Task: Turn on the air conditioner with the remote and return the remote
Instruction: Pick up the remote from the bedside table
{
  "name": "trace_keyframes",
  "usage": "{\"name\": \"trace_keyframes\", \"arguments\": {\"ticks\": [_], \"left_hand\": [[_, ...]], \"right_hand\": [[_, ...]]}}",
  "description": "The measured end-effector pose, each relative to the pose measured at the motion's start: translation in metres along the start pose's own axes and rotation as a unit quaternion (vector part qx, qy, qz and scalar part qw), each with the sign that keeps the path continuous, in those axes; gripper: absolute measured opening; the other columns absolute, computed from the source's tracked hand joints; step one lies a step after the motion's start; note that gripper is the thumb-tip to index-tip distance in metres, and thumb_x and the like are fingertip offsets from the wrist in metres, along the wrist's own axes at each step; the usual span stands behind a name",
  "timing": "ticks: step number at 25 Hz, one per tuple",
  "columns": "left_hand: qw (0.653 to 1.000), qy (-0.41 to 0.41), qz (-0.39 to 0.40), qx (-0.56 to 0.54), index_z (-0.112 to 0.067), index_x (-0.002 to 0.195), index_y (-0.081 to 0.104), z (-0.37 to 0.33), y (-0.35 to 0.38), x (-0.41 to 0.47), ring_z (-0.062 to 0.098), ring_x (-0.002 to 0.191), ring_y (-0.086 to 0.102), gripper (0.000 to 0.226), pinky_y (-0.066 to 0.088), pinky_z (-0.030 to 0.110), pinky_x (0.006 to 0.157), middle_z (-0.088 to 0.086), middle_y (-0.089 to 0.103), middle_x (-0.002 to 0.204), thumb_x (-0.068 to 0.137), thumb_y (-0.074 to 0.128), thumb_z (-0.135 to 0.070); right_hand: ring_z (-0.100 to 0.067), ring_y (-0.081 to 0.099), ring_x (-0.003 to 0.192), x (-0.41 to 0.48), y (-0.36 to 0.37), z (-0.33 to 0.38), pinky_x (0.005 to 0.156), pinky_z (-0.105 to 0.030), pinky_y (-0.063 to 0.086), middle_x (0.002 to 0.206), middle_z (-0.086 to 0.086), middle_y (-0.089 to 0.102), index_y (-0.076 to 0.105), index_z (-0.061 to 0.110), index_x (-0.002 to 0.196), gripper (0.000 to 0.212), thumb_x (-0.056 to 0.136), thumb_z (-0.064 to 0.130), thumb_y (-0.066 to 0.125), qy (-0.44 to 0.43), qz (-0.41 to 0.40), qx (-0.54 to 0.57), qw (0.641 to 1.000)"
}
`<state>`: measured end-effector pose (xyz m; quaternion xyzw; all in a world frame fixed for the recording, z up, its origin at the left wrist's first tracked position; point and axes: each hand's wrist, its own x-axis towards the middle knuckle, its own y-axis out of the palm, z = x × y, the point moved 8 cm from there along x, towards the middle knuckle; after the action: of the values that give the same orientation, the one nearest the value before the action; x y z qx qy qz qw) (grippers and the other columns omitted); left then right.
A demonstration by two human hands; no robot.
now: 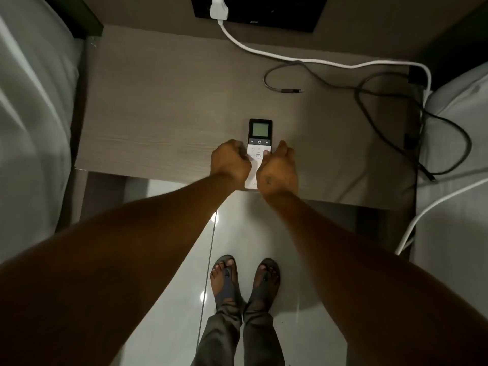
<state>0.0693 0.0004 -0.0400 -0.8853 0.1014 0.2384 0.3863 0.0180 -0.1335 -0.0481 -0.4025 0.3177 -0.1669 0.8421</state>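
Both hands, left hand [230,161] and right hand [277,167], close around the remote [260,138] at the near edge of the table [158,114]; whether the air conditioner is on, I cannot tell.

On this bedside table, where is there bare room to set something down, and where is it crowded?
The left half of the table is bare, from the bed edge across to the remote. The front middle is taken by the remote and both hands: left hand, right hand. The right and back are crowded with the white cable and dark cable.
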Motion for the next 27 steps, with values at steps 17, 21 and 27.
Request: {"name": "trace_keyframes", "arguments": {"ticks": [17, 21, 27], "left_hand": [[0.926, -0.209, 0.094, -0.300, -0.004, 0.096, 0.069, 0.013, 0.011, -0.007, 0.035, 0.100, 0.068, 0.009, 0.058, 0.040, 0.084, 0.016, 0.069, 0.111, 0.088, 0.066, 0.000], [0.937, -0.149, 0.087, -0.303, -0.002, 0.098, 0.073, -0.034, -0.035, -0.024, 0.034, 0.090, 0.072, 0.015, 0.061, 0.041, 0.081, 0.018, 0.074, 0.104, 0.083, 0.072, -0.002], [0.932, -0.044, 0.076, -0.351, -0.007, 0.092, 0.074, -0.178, -0.147, -0.071, 0.027, 0.082, 0.073, 0.008, 0.061, 0.035, 0.076, 0.014, 0.076, 0.093, 0.084, 0.072, -0.006]], "right_hand": [[-0.034, 0.063, 0.103, 0.009, -0.004, 0.008, 0.068, -0.024, 0.038, 0.118, -0.019, 0.063, 0.050, 0.000, 0.120, 0.041, 0.102, 0.036, 0.044, 0.080, 0.066, 0.125, 0.987], [-0.036, 0.063, 0.104, -0.002, -0.057, 0.038, 0.071, -0.025, 0.040, 0.118, -0.021, 0.065, 0.052, -0.001, 0.119, 0.042, 0.101, 0.036, 0.045, 0.071, 0.059, 0.181, 0.979], [-0.026, 0.065, 0.077, -0.020, -0.211, 0.132, 0.060, -0.022, 0.043, 0.103, -0.013, 0.070, 0.060, 0.003, 0.113, 0.040, 0.099, 0.039, 0.049, 0.027, 0.031, 0.261, 0.964]]}}
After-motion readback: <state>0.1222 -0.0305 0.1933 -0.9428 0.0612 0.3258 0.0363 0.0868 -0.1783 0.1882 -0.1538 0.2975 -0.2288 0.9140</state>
